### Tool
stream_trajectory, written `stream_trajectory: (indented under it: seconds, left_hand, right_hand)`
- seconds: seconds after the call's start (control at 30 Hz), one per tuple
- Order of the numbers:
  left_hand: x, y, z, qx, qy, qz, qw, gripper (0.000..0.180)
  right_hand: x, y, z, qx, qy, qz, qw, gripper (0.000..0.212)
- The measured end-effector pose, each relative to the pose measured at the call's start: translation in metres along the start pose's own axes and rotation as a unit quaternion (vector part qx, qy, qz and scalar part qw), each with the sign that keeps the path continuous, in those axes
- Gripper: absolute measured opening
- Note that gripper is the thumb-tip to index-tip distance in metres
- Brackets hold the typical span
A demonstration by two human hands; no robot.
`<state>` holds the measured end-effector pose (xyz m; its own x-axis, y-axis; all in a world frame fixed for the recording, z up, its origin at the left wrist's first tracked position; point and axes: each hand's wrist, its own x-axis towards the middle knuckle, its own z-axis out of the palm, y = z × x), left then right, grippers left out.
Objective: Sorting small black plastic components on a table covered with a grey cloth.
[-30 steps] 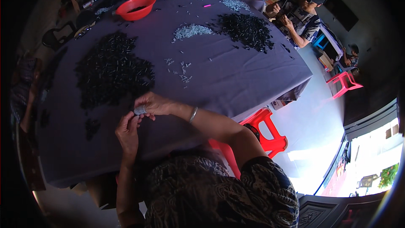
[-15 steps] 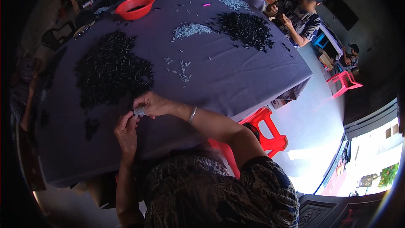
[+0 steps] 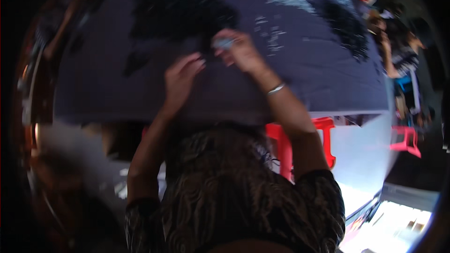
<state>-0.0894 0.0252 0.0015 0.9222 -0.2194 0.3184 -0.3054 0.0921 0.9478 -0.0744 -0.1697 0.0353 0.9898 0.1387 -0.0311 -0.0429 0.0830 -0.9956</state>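
Smeared by motion, my right hand (image 3: 242,50) is closed around a bunch of small light-grey pieces (image 3: 224,43) above the dark tablecloth (image 3: 234,96). To its left, a little nearer me, my left hand (image 3: 180,78) has its fingers bent together. Something small and pale shows at those fingertips, too blurred to name. A gap separates the two hands. Just beyond them lies a large heap of small black pieces (image 3: 180,7). Loose pale pieces (image 3: 273,39) are scattered to the right of my right hand.
Farther right lie a pale heap (image 3: 291,1) and a second black heap (image 3: 346,30). A red plastic stool (image 3: 281,147) stands by the table's near edge. People sit along the right side, one in a patterned shirt (image 3: 398,51); another person's arm (image 3: 65,23) shows at left.
My hands have moved apart; the light-grey bunch, earlier between both hands, is now in the right one. The whole view has swung, placing table and hands higher in the picture.
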Motion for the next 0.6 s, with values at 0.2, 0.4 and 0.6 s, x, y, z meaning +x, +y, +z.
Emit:
stream_trajectory:
  seconds: [0.2, 0.4, 0.6]
  left_hand:
    - [0.002, -0.010, -0.003, -0.060, 0.016, 0.006, 0.998, 0.017]
    - [0.000, -0.006, -0.004, -0.044, 0.026, 0.002, 0.999, 0.017]
    - [0.000, -0.012, -0.008, -0.014, 0.016, -0.009, 1.000, 0.016]
  right_hand:
    - [0.017, 0.007, -0.016, 0.115, -0.026, -0.046, 0.992, 0.012]
    - [0.016, -0.004, -0.028, 0.096, 0.053, -0.084, 0.990, 0.014]
    - [0.016, -0.010, -0.048, -0.103, 0.070, -0.068, 0.990, 0.010]
